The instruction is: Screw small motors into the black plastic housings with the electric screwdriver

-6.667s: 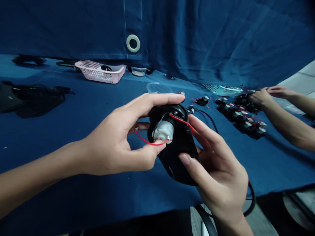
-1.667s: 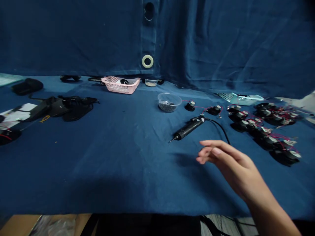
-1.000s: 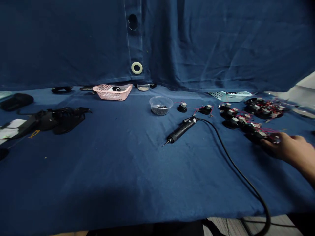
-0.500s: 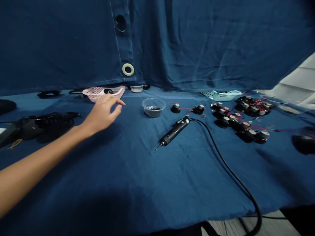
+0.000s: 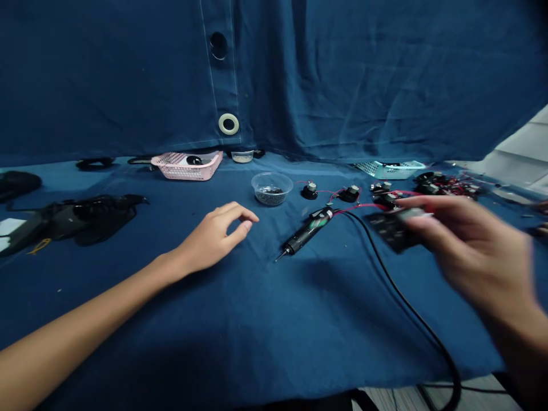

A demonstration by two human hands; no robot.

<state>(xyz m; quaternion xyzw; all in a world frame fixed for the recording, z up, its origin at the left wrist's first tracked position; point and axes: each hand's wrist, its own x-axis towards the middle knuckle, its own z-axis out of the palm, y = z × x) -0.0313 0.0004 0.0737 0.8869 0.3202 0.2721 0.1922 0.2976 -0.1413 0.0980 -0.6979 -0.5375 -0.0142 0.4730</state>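
Note:
My right hand [image 5: 475,251] has come in on the right, its thumb and fingers closed on a small black speaker [image 5: 391,228] with a silver magnet. Red wire trails from that side; motion blurs the speaker's details. Over the cloth at centre left, my left hand [image 5: 218,237] holds nothing, its thumb and curved forefinger apart. Between the hands lies a black electric screwdriver [image 5: 306,233], its bit pointing down-left and its cord curving off to the right. Beyond the screwdriver stands a clear round tub [image 5: 272,191] of small dark screws or similar bits.
More wired speakers [image 5: 350,193] lie behind the screwdriver, with a heap of them [image 5: 445,185] at far right. A pink basket [image 5: 188,169] and a turquoise basket [image 5: 391,170] stand at the back under a hanging blue cloth [image 5: 363,80]. Black housings [image 5: 94,217] lie left.
My left hand has moved right and nearer, away from the pink basket. My right hand has come into view holding a speaker. The view has shifted slightly.

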